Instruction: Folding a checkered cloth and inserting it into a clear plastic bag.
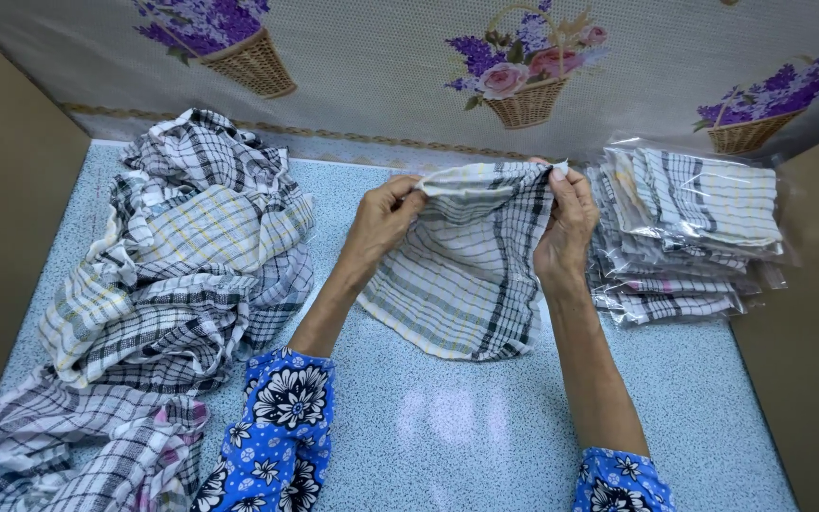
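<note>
Big heap of loose checked cloths [172, 284] fills the left of the frame, bagged stack [689, 232] sits at right. Dead centre, one checked cloth [466, 275], left hand [383, 223] and right hand [566, 223] pinching its top corners.

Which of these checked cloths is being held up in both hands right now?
The checked cloth in the middle, pinched at its top edge by the left hand and right hand; the loose pile and bagged stack lie untouched.

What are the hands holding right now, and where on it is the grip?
Both hands hold one checked cloth by its top edge: the left hand pinches the upper left corner, the right hand the upper right.
</note>
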